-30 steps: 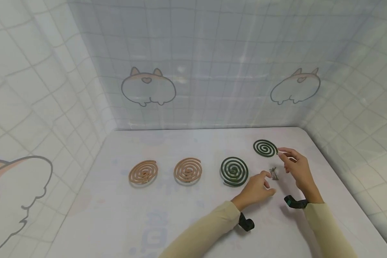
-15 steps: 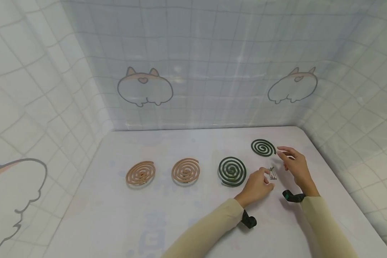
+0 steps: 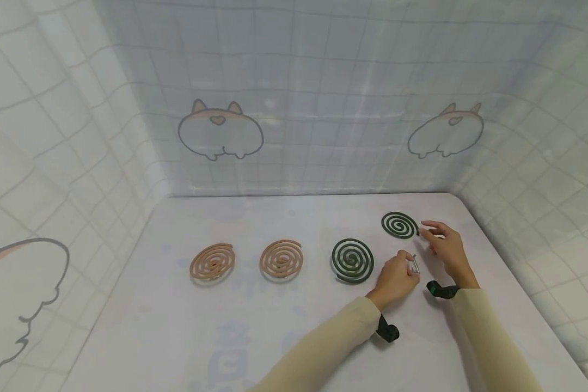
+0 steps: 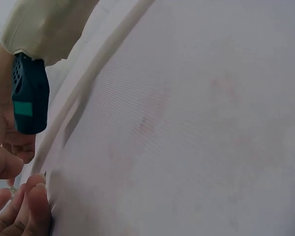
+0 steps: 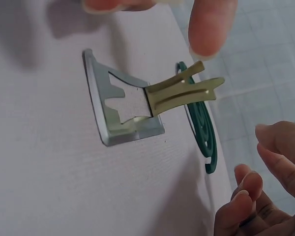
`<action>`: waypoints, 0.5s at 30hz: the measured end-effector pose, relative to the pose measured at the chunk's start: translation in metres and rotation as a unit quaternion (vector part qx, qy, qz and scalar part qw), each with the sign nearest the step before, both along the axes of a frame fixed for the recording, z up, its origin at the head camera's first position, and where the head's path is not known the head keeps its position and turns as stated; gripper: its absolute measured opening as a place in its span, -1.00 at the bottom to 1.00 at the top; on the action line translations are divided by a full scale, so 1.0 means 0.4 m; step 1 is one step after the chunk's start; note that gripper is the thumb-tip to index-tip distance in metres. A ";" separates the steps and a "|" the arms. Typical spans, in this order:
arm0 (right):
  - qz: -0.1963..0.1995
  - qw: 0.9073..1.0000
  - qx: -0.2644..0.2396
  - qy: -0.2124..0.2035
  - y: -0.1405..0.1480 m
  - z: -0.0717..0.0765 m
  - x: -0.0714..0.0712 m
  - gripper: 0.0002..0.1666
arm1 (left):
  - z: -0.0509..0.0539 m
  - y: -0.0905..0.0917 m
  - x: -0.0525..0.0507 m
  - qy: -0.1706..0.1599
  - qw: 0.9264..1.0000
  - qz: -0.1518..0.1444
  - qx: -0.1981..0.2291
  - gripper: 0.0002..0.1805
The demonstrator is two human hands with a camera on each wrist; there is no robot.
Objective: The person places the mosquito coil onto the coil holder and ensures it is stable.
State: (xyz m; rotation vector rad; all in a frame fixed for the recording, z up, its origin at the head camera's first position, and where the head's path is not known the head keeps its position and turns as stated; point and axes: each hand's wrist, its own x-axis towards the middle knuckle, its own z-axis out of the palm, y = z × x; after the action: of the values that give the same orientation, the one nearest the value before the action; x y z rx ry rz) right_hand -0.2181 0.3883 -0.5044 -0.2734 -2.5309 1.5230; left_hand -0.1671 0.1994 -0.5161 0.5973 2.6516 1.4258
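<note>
My left hand (image 3: 396,279) is around a small metal coil stand (image 3: 415,265) at the right of the table, its fingers bent beside it. In the right wrist view the stand (image 5: 128,130) lies on the table with a forked tab bent up, and a left fingertip (image 5: 209,32) hovers by the tab; contact is uncertain. My right hand (image 3: 449,253) is raised beside the outer end of a thin dark green mosquito coil (image 3: 399,225). Its fingers (image 5: 248,184) are loosely bent, holding nothing, apart from the coil.
To the left of my left hand is a thicker dark green mosquito coil (image 3: 353,261). Two brown coils (image 3: 281,259) lie in a row farther left. Tiled-pattern fabric walls (image 3: 294,98) close off the back and both sides of the white table (image 3: 176,326).
My left hand has moved right and closed in around the metal stand, covering part of it. My right hand stays near the green coil. The view has shifted slightly.
</note>
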 end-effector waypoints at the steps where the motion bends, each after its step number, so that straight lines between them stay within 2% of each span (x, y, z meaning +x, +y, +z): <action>1: -0.001 1.000 0.000 -0.003 0.004 -0.002 -0.004 -0.35 | 0.002 0.004 0.000 -0.002 1.000 0.003 -0.003 -0.63; 9: -0.009 1.000 0.013 -0.013 0.011 -0.014 -0.032 -0.36 | 0.005 0.021 -0.004 -0.018 0.999 0.025 -0.033 -0.63; 15: -0.009 0.999 0.017 -0.030 0.010 -0.013 -0.045 -0.29 | 0.000 0.026 -0.009 -0.032 0.997 0.042 -0.048 -0.63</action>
State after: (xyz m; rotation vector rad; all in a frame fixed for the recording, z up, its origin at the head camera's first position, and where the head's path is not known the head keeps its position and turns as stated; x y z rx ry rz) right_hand -0.2362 0.3925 -0.5097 -0.3402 -2.5902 1.4870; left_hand -0.1709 0.2098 -0.5160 0.4278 2.7060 1.3045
